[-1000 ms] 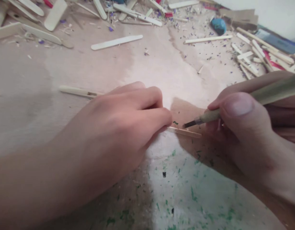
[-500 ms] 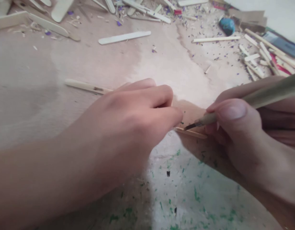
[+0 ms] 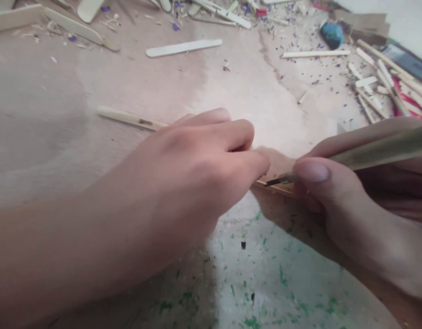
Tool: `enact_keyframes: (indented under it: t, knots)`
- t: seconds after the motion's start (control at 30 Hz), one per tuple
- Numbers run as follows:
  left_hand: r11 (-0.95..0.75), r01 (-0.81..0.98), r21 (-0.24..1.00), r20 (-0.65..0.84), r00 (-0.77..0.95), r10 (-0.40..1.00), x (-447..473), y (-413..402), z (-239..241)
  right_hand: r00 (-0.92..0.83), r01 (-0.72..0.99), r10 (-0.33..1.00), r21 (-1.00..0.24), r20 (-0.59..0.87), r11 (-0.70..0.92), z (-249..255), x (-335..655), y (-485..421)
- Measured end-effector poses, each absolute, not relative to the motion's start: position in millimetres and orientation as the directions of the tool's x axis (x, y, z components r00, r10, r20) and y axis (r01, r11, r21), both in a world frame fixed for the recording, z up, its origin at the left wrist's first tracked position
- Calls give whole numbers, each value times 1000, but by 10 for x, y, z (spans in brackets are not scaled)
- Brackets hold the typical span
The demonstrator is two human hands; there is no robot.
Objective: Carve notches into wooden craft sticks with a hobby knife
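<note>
My left hand (image 3: 197, 164), fingers curled, presses a thin wooden stick (image 3: 279, 190) down on the table; only the stick's right part shows below my fingertips. Another narrow wooden length (image 3: 123, 116) with a small dark notch emerges behind the left hand. Whether both belong to one stick is hidden. A carving tool (image 3: 371, 151) with a pale handle and a narrow dark metal blade is pinched between thumb and fingers of my right hand (image 3: 348, 192). Its blade tip touches the stick close to my left fingertips.
A pale craft stick (image 3: 183, 47) lies beyond my left hand. Several sticks and offcuts (image 3: 368, 84) are heaped at the right, near a blue lump (image 3: 332, 35) and a thin stick (image 3: 315, 54). Shavings and purple bits litter the back. Green marks dot the near tabletop (image 3: 266, 269).
The view has shifted slightly. My right thumb has slid forward along the tool towards its blade, and the tool lies at a lower slant. The left hand keeps its hold on the stick.
</note>
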State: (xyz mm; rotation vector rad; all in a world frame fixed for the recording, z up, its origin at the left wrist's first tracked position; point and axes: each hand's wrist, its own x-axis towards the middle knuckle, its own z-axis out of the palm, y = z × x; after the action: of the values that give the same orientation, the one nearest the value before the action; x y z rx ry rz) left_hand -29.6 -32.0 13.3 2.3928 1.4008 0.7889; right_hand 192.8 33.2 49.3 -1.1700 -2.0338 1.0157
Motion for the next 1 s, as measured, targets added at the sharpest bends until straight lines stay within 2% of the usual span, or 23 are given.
enact_keyframes:
  t: [0.13, 0.23, 0.3, 0.43, 0.57, 0.73, 0.87, 1.0]
  knots:
    - [-496, 729, 471, 305, 393, 867, -291, -319, 140, -416, 468, 897, -811, 148, 351, 433, 1991, 300]
    - [-495, 756, 428, 303, 396, 867, -271, -332, 150, -322, 470, 916, -800, 239, 374, 380, 2032, 312]
    - [-523, 751, 403, 318, 420, 850, -262, -354, 163, -312, 441, 919, -820, 242, 365, 359, 2059, 332]
    - [-555, 747, 366, 342, 447, 827, -273, -409, 174, -439, 334, 879, -874, 185, 352, 361, 2157, 348]
    - [-537, 766, 353, 330, 435, 838, -289, -443, 168, -509, 260, 855, -930, 96, 259, 361, 2286, 336]
    - [-533, 763, 365, 329, 429, 841, -275, -428, 148, -744, 119, 667, -975, 36, 186, 309, 2318, 420]
    - [-537, 752, 383, 336, 428, 839, -272, -409, 159, -779, 62, 624, -983, 61, 174, 298, 2289, 479]
    - [-531, 764, 367, 344, 419, 840, -266, -397, 188, -792, 88, 610, -983, 31, 164, 309, 2283, 483]
